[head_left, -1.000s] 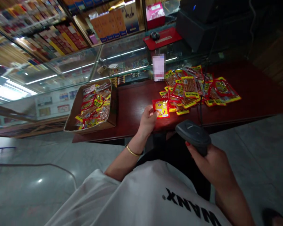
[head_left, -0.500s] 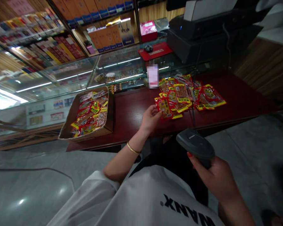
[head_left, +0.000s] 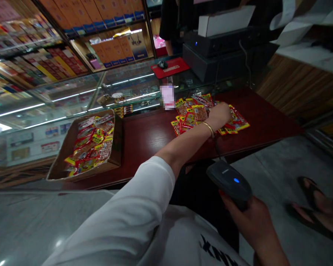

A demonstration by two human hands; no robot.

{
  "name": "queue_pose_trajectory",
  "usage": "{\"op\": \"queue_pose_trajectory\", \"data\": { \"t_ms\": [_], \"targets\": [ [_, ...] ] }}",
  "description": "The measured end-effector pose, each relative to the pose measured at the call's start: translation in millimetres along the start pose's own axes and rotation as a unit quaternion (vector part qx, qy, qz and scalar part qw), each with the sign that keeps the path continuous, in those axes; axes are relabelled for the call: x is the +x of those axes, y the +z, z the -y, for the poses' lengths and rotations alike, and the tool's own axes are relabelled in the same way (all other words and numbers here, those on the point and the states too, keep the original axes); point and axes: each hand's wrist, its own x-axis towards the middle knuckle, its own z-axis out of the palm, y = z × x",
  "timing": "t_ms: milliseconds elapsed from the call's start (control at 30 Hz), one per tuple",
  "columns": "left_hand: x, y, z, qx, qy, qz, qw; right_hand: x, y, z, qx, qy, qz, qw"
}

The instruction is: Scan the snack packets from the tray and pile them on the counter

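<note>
My right hand (head_left: 251, 221) is wrapped around the handle of a dark barcode scanner (head_left: 230, 181), which shows a lit blue light and is held low in front of the counter. My left hand (head_left: 219, 115), with a gold bangle at the wrist, reaches over a loose pile of red and yellow snack packets (head_left: 189, 117). Its back is toward me and the fingers point down into the packets, hidden, so what they grip does not show. Left of the pile, an open cardboard box (head_left: 117, 142) holds more such packets.
The packets and box rest on a dark red wooden counter (head_left: 144, 136). Behind it are a glass showcase (head_left: 100, 83), a mouse (head_left: 162, 64) on a red mat (head_left: 180, 67) and a black machine (head_left: 205, 61). A person (head_left: 170, 27) stands beyond; sandalled feet (head_left: 310, 214) show at right.
My left hand has left the packet it pinched at the pile's left and reached right across the pile. The scanner's blue light has come on. A person and sandalled feet have come into view.
</note>
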Motion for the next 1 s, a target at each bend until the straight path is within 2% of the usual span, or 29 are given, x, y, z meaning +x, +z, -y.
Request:
{"op": "queue_pose_trajectory", "data": {
  "t_ms": [100, 233, 333, 400, 433, 500, 567, 633, 800, 900, 1000],
  "targets": [
    [-41, -42, 14, 0.064, -0.012, -0.038, 0.997, 2, -5, -9, -0.019, 0.003, 0.002, 1.000],
    [-141, -131, 59, 0.135, -0.015, -0.110, 0.985, 20, -5, -21, -0.028, -0.027, 0.071, 0.997],
    [-229, -205, 109, 0.206, -0.130, -0.171, 0.955, 29, -2, -17, -0.005, -0.042, 0.082, 0.996],
    [-282, -248, 144, 0.253, -0.229, -0.189, 0.921, 28, -2, -7, -0.003, -0.044, 0.074, 0.996],
    [-304, -266, 160, 0.274, -0.284, -0.181, 0.901, 27, -1, -1, -0.006, -0.043, 0.085, 0.995],
    [-340, -289, 186, 0.300, -0.385, -0.125, 0.864, 23, -1, 9, -0.009, -0.040, 0.108, 0.993],
    [-362, -297, 204, 0.303, -0.444, -0.065, 0.841, 20, 1, 17, -0.018, -0.039, 0.101, 0.994],
    [-373, -290, 215, 0.293, -0.462, -0.032, 0.836, 17, 3, 21, -0.022, -0.056, 0.092, 0.994],
    [-374, -257, 229, 0.290, -0.449, -0.025, 0.845, 9, 9, 30, -0.007, -0.099, 0.097, 0.990],
    [-374, -256, 225, 0.251, -0.469, -0.071, 0.844, -1, 9, 37, 0.015, -0.085, 0.084, 0.993],
    [-378, -266, 204, 0.175, -0.448, -0.191, 0.856, -8, 10, 42, 0.041, -0.068, 0.083, 0.993]
  ]
}}
